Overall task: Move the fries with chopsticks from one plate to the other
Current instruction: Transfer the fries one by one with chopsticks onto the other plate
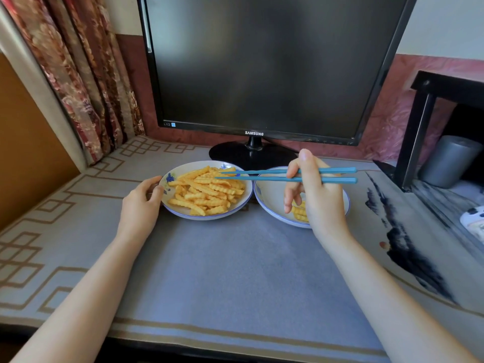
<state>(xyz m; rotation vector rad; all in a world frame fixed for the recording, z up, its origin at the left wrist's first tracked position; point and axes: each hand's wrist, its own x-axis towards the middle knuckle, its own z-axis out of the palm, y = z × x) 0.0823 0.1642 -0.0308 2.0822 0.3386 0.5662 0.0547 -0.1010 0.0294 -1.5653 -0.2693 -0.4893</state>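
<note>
Bench [235, 271]: covered by a grey mat with a brown key-pattern border; both plates stand on it, side by side, in front of the monitor stand.
Monitor [262, 61]: dark screen, upright at the back of the bench.
Curtain [86, 82]: floral red and gold, hanging at the back left.
Shelf [419, 132]: black frame at the right, with a grey canister [447, 161] under it.
Left plate [171, 176]: white with a blue rim, holding a full pile of fries.
Right plate [272, 195]: same pattern, just beside the left plate, partly hidden by the right hand.
Left hand [141, 205]: thumb and curled fingers [157, 191] grip the left plate's near-left rim.
Right hand [319, 195]: above the right plate, its fingers [293, 171] gripping the chopsticks.
Chopsticks [262, 178]: blue, nearly level, pointing left; their tips are a little apart over the pile, and I cannot tell whether they touch it.
Fries [207, 189]: crinkle-cut, nearly all on the left plate.
Few fries [300, 213]: on the right plate, beside the right palm.
</note>
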